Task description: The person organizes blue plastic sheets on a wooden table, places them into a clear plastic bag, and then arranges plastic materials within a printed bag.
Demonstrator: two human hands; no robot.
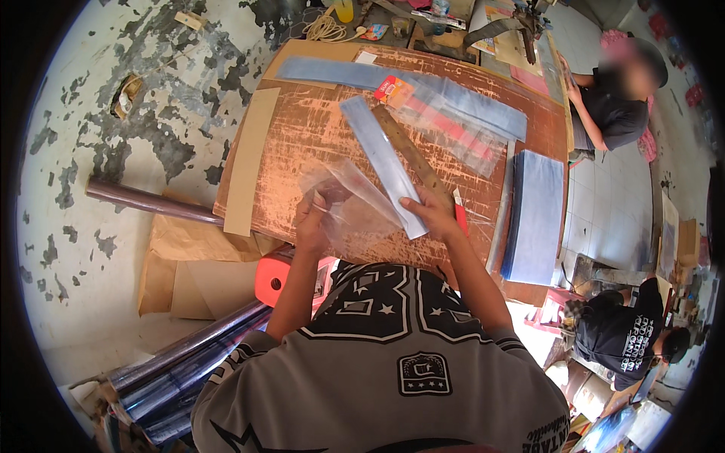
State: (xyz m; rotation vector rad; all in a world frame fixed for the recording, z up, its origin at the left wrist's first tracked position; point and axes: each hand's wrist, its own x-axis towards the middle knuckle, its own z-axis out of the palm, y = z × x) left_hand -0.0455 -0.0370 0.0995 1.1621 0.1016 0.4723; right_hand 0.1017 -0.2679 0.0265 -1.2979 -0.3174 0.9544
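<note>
My left hand (314, 217) pinches a clear plastic bag (356, 198) at its left edge, above the near side of the worn wooden table (302, 136). My right hand (430, 213) holds the same bag's right side, fingers also touching the near end of a bluish strip of stacked clear sheets (381, 162). A wooden ruler (411, 155) lies just right of that strip, and a red-handled cutter (460, 214) sits beside my right hand.
A long blue film strip (400, 83) and a packet with a red card (423, 106) lie farther back. A stack of clear sheets (535, 215) is at the right edge. Film rolls (181, 362) stand lower left. Two other people sit at right.
</note>
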